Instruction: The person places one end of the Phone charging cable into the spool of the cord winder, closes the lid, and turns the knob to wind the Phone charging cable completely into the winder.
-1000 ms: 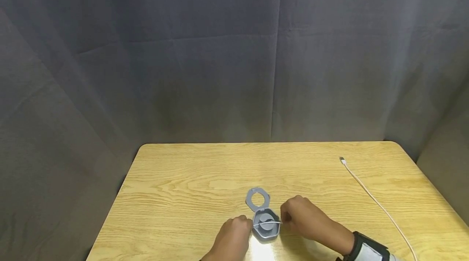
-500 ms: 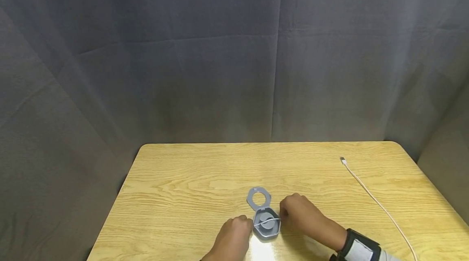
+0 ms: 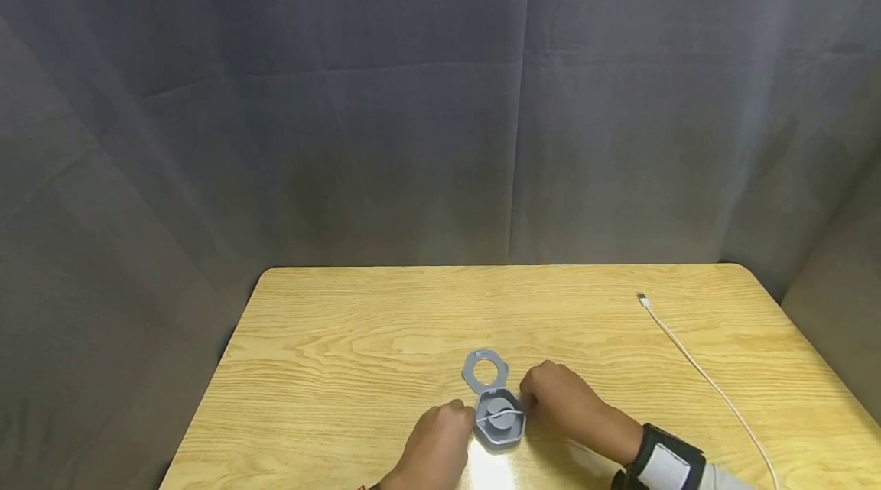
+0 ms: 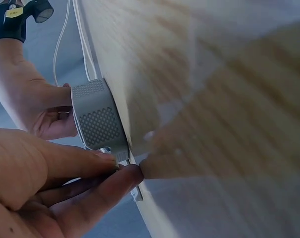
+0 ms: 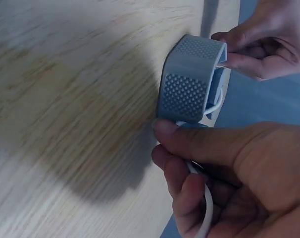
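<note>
A grey hexagonal cable winder case (image 3: 500, 444) sits on the table with its ring-shaped lid (image 3: 470, 381) swung out at the far side. A white USB cable (image 3: 712, 383) crosses the case over its round central hub. At the left wall my left hand (image 3: 437, 440) pinches the cable's end between thumb and finger; a bit of metal connector (image 4: 106, 149) shows at the fingertips in the left wrist view. My right hand (image 3: 574, 410) pinches the cable close by the right wall, and in the right wrist view the cable (image 5: 208, 210) runs back through the curled fingers.
The cable's free USB plug (image 3: 643, 300) lies toward the back right of the wooden table (image 3: 344, 345), and its length trails to the front right edge. Grey curtains (image 3: 413, 131) stand behind the table and at both sides.
My right hand has shifted slightly left and away from me, closer to the case. The cable strand over the hub has gone from nearly straight to slightly curved. The left hand stays in place.
</note>
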Demonstrator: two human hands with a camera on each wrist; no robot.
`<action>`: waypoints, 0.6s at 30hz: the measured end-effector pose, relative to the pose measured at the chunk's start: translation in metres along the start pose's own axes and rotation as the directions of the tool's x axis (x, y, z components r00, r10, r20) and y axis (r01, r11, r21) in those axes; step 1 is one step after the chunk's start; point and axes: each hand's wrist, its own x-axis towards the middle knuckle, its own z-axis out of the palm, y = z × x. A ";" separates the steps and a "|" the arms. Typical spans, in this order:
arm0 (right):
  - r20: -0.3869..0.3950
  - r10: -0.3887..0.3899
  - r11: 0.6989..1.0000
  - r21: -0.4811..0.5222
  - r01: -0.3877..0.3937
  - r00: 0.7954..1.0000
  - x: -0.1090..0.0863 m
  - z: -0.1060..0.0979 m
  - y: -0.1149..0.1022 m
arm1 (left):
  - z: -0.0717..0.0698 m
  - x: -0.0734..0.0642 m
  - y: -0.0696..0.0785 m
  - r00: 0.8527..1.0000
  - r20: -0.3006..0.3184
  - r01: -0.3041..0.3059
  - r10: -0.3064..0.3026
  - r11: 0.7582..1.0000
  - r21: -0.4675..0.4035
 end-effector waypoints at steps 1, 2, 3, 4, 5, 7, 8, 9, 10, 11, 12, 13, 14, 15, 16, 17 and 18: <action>-0.009 0.003 1.000 -0.016 -0.003 1.000 0.001 0.001 0.000 | 0.000 0.000 0.000 1.000 0.004 -0.001 0.001 1.000 0.003; -0.018 0.006 1.000 -0.026 -0.007 1.000 0.001 0.002 -0.001 | 0.000 0.001 0.000 1.000 0.005 -0.001 0.001 1.000 0.003; -0.024 0.010 0.999 -0.034 -0.011 1.000 0.002 0.002 -0.001 | 0.000 0.001 0.000 1.000 0.005 -0.002 0.002 1.000 0.001; -0.030 0.014 0.999 -0.040 -0.015 0.999 0.002 0.003 -0.001 | 0.000 0.001 0.000 1.000 0.005 -0.002 0.002 1.000 0.001; -0.037 0.015 0.999 -0.046 -0.017 0.999 0.003 0.003 0.000 | 0.000 0.001 0.000 1.000 0.003 -0.002 0.002 1.000 0.002; -0.055 0.013 0.998 -0.053 -0.016 0.998 0.004 0.004 0.000 | 0.000 0.001 0.000 1.000 -0.001 -0.007 0.007 1.000 -0.002; -0.062 0.016 0.999 -0.050 -0.020 0.998 0.004 0.005 0.001 | 0.000 0.001 -0.001 1.000 -0.001 -0.009 0.009 1.000 -0.003; -0.071 0.018 0.998 -0.051 -0.022 0.997 0.004 0.006 0.002 | 0.000 0.002 -0.001 1.000 0.001 -0.009 0.009 1.000 -0.003; -0.079 0.020 0.998 -0.054 -0.025 0.997 0.004 0.006 0.002 | 0.000 0.002 -0.001 1.000 0.004 -0.010 0.010 1.000 0.001; -0.094 0.018 0.998 -0.064 -0.024 0.995 0.004 0.007 0.002 | 0.000 0.002 0.000 1.000 0.006 -0.011 0.011 1.000 0.006; -0.106 0.016 0.997 -0.079 -0.025 0.994 0.003 0.008 0.002 | 0.000 0.002 0.000 1.000 0.003 -0.014 0.014 1.000 0.008; -0.119 0.015 0.995 -0.093 -0.026 0.993 0.003 0.009 0.002 | 0.000 0.002 0.000 1.000 -0.001 -0.016 0.016 1.000 0.017; -0.128 0.012 0.994 -0.107 -0.025 0.992 0.003 0.011 0.002 | 0.000 0.002 0.000 1.000 -0.002 -0.013 0.013 1.000 0.024; -0.137 0.007 0.992 -0.123 -0.024 0.990 0.002 0.012 0.001 | 0.000 0.002 0.000 1.000 -0.003 -0.011 0.011 0.999 0.033; -0.143 0.001 0.990 -0.141 -0.022 0.990 0.002 0.012 0.000 | 0.000 0.002 0.000 1.000 -0.009 -0.009 0.009 0.999 0.039; -0.148 -0.005 0.987 -0.158 -0.019 0.989 0.001 0.013 0.000 | 0.000 0.003 0.000 1.000 -0.014 -0.008 0.008 0.999 0.041; -0.144 -0.003 0.986 -0.163 -0.021 0.990 0.001 0.013 0.000 | 0.000 0.003 0.000 1.000 -0.019 -0.006 0.007 0.999 0.041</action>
